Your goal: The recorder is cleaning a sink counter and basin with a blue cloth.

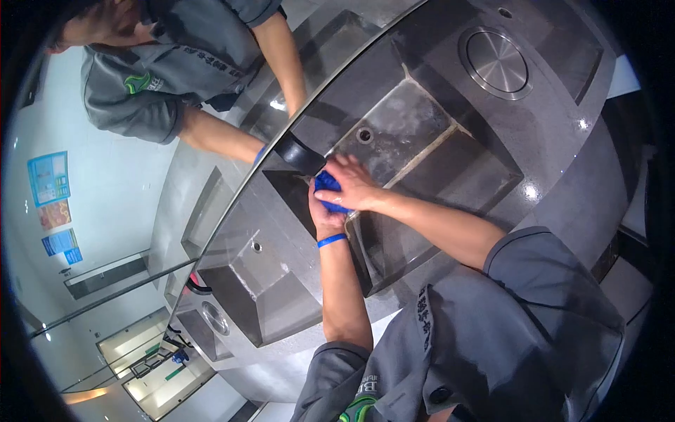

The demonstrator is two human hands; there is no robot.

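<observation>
A blue cloth [329,191] is bunched between my two hands, just below a black faucet [299,153] and over the edge of a grey stone sink basin [422,137]. My left hand [322,208], with a blue band at the wrist, cups the cloth from one side. Over its other side lies my right hand [352,182], fingers bent around it. Both hands look wet. The basin has a round drain [364,135] and pale stains along its seams.
A wall mirror [211,137] borders the counter and reflects the wearer. A second basin [274,295] with a drain lies to the left. Round metal lids [497,62] are set in the counter, beside the basins. Another black faucet [198,285] stands farther left.
</observation>
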